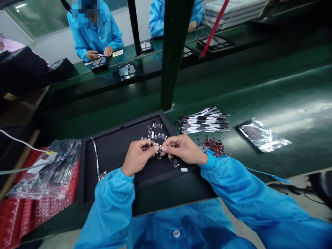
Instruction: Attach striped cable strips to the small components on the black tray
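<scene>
Over a black foam tray point(116, 152), my left hand point(138, 154) pinches a black-and-white ribbon cable point(152, 136), whose end sticks up past the fingers. My right hand point(183, 148) is closed in a pinch on a small circuit board point(159, 148) between the two hands; fingertips partly hide it. Several loose small circuit boards point(162, 136) lie in the tray just beyond my fingers. A ribbon cable with a board point(96, 157) rests at the tray's left side. A small white piece point(184, 169) lies by the near edge, below my right hand.
Right of the tray lie a pile of ribbon cables point(204, 120), a heap of tiny dark-red parts point(214, 146) and a silver bag point(264, 135). Clear plastic bags point(49, 169) lie on red bubble wrap point(15, 218) at left. A dark post point(174, 52) rises beyond; co-workers sit opposite.
</scene>
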`<state>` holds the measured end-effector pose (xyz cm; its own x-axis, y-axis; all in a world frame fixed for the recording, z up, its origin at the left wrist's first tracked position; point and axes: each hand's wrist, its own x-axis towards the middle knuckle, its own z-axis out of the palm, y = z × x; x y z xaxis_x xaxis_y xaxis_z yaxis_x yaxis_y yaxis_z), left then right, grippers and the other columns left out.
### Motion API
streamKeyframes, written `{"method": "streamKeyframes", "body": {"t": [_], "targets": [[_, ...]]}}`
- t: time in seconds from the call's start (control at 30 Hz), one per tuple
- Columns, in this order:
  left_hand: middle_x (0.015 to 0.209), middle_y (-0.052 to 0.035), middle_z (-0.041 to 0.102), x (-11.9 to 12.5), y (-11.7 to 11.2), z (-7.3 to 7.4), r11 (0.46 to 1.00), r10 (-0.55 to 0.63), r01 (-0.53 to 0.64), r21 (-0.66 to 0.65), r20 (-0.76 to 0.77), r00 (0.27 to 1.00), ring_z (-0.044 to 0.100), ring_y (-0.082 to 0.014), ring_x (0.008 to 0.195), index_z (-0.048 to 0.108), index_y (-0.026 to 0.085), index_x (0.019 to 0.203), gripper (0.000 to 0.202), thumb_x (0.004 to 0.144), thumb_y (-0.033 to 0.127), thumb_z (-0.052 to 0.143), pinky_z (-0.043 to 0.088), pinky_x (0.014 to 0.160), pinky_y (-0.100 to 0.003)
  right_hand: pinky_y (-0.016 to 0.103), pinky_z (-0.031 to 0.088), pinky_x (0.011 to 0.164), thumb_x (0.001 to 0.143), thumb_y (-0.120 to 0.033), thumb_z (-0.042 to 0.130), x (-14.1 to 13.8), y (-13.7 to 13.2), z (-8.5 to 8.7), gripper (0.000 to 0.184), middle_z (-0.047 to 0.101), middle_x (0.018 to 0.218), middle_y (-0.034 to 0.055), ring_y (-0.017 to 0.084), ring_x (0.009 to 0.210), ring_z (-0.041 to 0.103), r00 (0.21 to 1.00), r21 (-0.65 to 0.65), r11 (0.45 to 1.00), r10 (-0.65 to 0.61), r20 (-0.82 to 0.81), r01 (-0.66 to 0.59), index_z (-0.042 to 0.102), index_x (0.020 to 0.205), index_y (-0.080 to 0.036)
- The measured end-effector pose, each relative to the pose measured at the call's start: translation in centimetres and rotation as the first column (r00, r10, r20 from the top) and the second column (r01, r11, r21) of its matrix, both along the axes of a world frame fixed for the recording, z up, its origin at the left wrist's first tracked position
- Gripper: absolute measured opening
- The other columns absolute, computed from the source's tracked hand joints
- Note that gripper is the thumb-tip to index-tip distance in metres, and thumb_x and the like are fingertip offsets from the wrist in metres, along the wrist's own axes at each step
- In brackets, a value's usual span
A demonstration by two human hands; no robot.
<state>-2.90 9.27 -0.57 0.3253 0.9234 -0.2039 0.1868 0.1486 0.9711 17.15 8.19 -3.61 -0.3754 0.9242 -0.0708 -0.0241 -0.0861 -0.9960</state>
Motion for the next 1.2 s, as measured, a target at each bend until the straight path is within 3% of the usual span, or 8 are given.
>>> {"method": "streamKeyframes", "body": {"t": [0.3, 0.7, 1.2], "targets": [[0.066, -0.002, 0.066, 0.0, -0.06, -0.13, 1.0, 0.012, -0.012, -0.009, 0.009, 1.0, 0.059, -0.0123, 0.062, 0.074, 0.013, 0.08, 0.026, 0.075, 0.038, 0.08, 0.049, 0.061, -0.024, 0.023, 0.05, 0.053, 0.082, -0.044, 0.074, -0.1, -0.06, 0.11, 0.03, 0.075, 0.075, 0.0068, 0.011, 0.055, 0.061, 0.999, -0.005, 0.999, -0.032, -0.006, 0.032, 0.072, 0.081, -0.013], [0.065, -0.0023, 0.065, 0.11, -0.2, -0.23, 0.996, 0.049, -0.043, 0.081, -0.073, 0.996, 0.056, -0.012, 0.062, 0.075, 0.013, 0.08, 0.024, 0.077, 0.036, 0.077, 0.045, 0.061, -0.024, 0.023, 0.049, 0.052, 0.084, -0.042, 0.072, -0.55, -0.24, -0.36, 0.028, 0.075, 0.075, 0.006, 0.011, 0.055, 0.06, 0.995, 0.059, 0.994, -0.095, 0.041, 0.093, 0.071, 0.081, -0.014], [0.07, -0.0031, 0.067, -0.08, 0.0, -0.19, 0.999, -0.016, 0.017, -0.028, 0.041, 0.999, 0.059, -0.0126, 0.062, 0.074, 0.013, 0.08, 0.026, 0.074, 0.037, 0.081, 0.05, 0.062, -0.025, 0.023, 0.051, 0.053, 0.075, -0.048, 0.081, -0.04, 0.37, -0.33, 0.035, 0.072, 0.07, 0.0035, 0.013, 0.057, 0.066, 0.999, -0.03, 0.999, -0.026, -0.046, 0.024, 0.074, 0.082, -0.015]]}}
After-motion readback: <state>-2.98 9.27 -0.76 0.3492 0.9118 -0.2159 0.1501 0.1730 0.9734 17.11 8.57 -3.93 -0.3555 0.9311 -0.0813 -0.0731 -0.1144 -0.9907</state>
